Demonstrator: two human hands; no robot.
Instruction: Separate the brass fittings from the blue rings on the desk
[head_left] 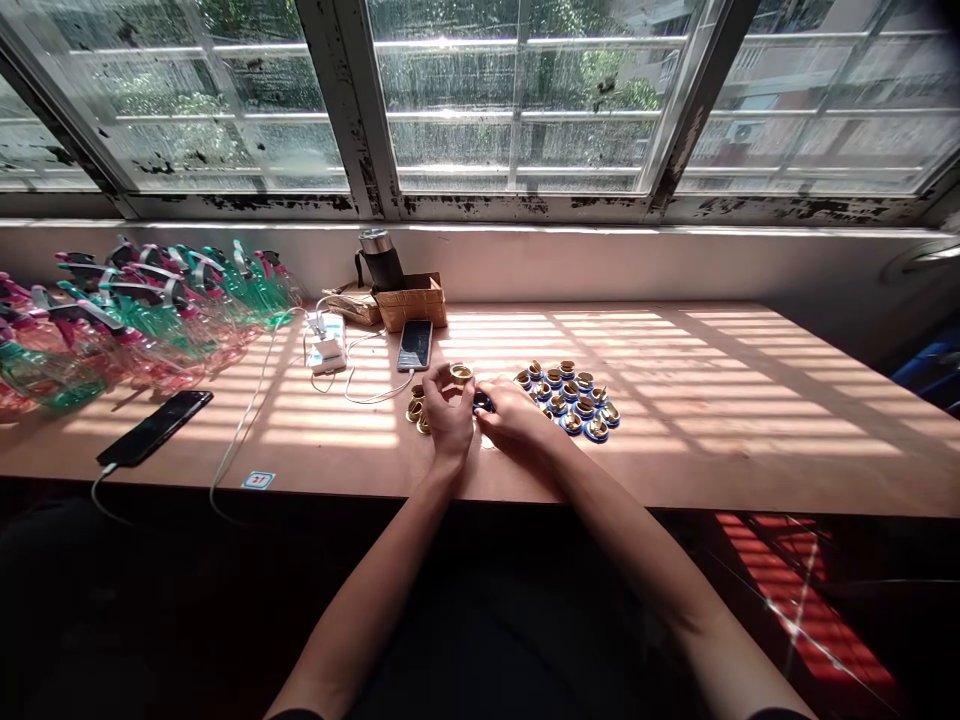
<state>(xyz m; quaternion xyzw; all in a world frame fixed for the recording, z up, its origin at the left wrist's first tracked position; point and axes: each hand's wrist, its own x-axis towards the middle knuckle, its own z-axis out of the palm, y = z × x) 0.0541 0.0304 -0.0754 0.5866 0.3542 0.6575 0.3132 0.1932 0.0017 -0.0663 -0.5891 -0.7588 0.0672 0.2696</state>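
Note:
My left hand [448, 415] is closed on a small gold ring-shaped cap [460, 374], pinched between thumb and fingertips just above the wooden table [675, 440]. A few loose gold caps [415, 411] lie at its left side. My right hand [510, 412] rests on the table beside it, fingers curled over a small dark blue piece [484, 402] that is mostly hidden. To the right of that hand sits a cluster of several gold caps set on blue discs [570, 395].
A phone [415, 345] lies charging behind the hands, with a white charger block [328, 345] and a cardboard box [411, 300] holding a dark flask [381, 260]. Another phone [154, 427] lies front left. Green and pink spray bottles [127, 310] are piled far left.

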